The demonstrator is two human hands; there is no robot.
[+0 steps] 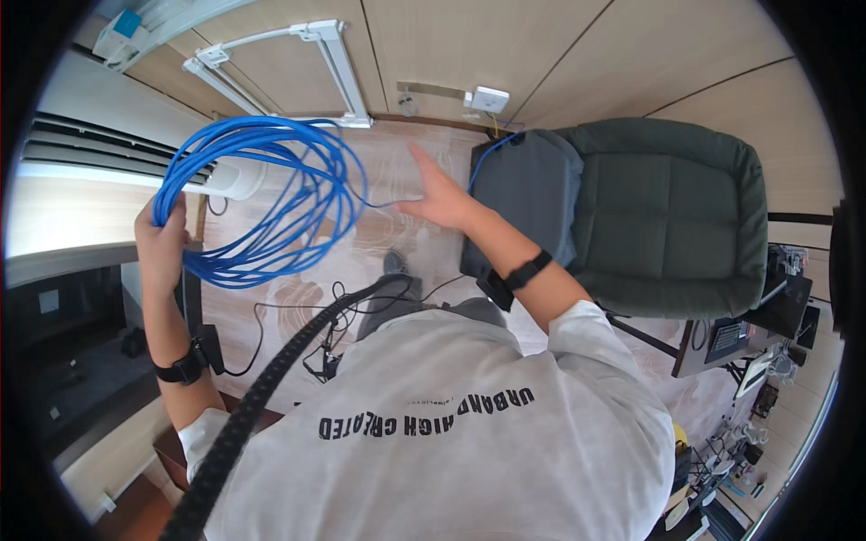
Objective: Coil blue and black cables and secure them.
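Observation:
Looped blue cable (270,270) hangs as a large loose coil from my left hand (161,237), whose fingers are closed around one side of the bundle. A single strand runs from the coil's right side to my right hand (433,193). That hand is spread, thumb and fingers apart, and the strand meets it at one fingertip; whether it is pinched there I cannot tell. More blue cable shows behind my right hand, rising over a grey covered box toward a white wall box (490,99).
The grey covered box (521,196) and a dark green padded chair (663,216) stand at the right. A white metal frame (338,67) leans on the wood-panelled wall. Thin black cables (284,306) run near my feet. At the left are a dark-fronted cabinet and a white round-based object (237,177).

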